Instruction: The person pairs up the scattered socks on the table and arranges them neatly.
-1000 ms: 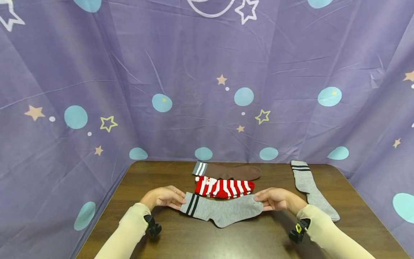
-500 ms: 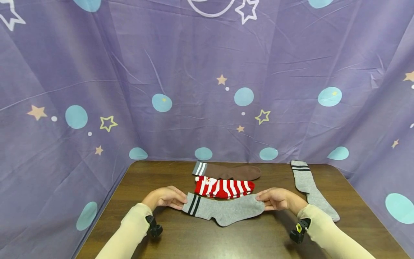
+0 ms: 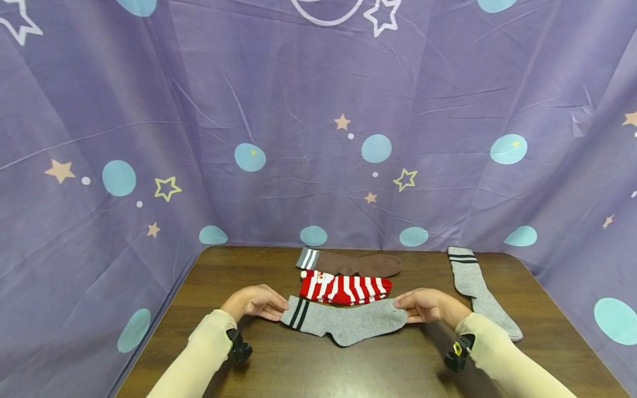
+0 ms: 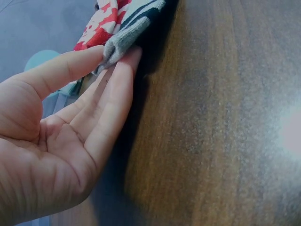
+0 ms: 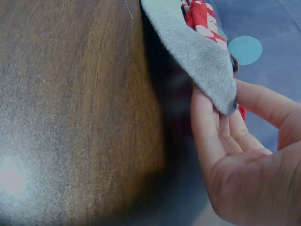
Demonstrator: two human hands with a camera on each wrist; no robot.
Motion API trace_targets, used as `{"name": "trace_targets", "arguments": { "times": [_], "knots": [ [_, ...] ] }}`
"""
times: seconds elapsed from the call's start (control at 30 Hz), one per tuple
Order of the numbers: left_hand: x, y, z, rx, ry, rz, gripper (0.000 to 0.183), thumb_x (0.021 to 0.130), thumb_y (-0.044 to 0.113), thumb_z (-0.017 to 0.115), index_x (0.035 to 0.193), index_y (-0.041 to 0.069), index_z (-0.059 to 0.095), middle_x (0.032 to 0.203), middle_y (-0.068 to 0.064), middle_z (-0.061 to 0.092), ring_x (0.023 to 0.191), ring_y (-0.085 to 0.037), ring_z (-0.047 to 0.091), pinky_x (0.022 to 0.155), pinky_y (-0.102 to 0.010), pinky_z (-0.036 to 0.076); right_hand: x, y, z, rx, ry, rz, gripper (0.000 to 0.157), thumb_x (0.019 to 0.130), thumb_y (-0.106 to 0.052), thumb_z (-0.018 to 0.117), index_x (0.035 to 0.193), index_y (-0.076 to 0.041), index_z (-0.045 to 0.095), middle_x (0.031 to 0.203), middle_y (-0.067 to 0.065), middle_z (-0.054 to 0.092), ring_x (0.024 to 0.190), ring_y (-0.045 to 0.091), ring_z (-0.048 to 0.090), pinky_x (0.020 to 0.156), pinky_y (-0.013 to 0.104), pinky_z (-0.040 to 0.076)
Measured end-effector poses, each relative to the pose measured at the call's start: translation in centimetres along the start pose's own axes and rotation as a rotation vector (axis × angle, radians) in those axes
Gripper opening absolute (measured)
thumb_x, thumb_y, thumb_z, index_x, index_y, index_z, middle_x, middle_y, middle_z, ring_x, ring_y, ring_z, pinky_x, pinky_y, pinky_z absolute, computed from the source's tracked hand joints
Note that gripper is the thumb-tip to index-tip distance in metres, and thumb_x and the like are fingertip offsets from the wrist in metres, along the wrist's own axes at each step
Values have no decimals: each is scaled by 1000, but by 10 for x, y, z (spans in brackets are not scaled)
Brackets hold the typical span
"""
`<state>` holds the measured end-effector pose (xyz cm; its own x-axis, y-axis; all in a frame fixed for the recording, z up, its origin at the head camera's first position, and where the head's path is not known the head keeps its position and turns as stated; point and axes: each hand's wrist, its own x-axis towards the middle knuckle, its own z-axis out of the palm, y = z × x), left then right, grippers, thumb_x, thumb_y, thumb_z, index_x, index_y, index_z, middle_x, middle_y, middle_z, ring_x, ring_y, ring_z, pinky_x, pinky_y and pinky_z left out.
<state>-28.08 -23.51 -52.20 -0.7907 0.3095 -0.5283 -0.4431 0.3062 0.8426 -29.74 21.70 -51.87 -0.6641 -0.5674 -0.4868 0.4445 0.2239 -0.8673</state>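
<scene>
Stretched between both hands is a grey sock (image 3: pixel 343 320) with two black stripes near its cuff. My left hand (image 3: pixel 256 302) pinches the cuff end between thumb and fingers; the left wrist view shows the ribbed edge (image 4: pixel 120 44) in that pinch. At the other end, my right hand (image 3: pixel 428 305) pinches the toe, which the right wrist view shows as plain grey knit (image 5: pixel 202 56). Just behind the held sock lies a red and white striped sock (image 3: pixel 345 288) with a Santa face near its cuff. In both wrist views a dark shadow lies under the held sock.
Behind the striped sock lies a brown sock (image 3: pixel 358 265) with a grey, white-striped cuff. Another grey sock (image 3: pixel 480 290) with black stripes lies at the right, beyond my right hand. The wooden table (image 3: pixel 239 365) ends at a purple patterned curtain (image 3: pixel 308 193).
The held grey sock and my left hand have shifted slightly to the right since a second ago. Both hands keep their pinch. The other socks have stayed in place.
</scene>
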Motion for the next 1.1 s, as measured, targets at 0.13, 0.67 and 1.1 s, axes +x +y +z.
{"name": "trace_targets", "arguments": {
  "times": [0.13,0.67,1.1],
  "knots": [
    [1,-1,0,-1,16,1,9,93,-1,67,101,-3,68,79,-1,66,70,-11,67,74,-27,63,2,2,0,-27,47,3,12,101,-7,57,101,-13,68,84,-7,72,80,6,69,77,22,58],
    [1,2,2,-25,73,3,18,92,0,70,108,-8,69,77,0,66,69,-10,67,73,-28,63,4,4,3,-94,177,20,8,96,-5,63,100,-5,70,77,-5,70,73,7,67,70,23,59],
    [2,0,3,-16,57,0,13,91,-1,69,103,-5,71,76,-1,67,69,-10,66,71,-26,62,-2,0,9,-193,329,-26,10,91,-2,69,98,5,72,68,-4,62,62,8,59,62,24,58]
  ]
}}
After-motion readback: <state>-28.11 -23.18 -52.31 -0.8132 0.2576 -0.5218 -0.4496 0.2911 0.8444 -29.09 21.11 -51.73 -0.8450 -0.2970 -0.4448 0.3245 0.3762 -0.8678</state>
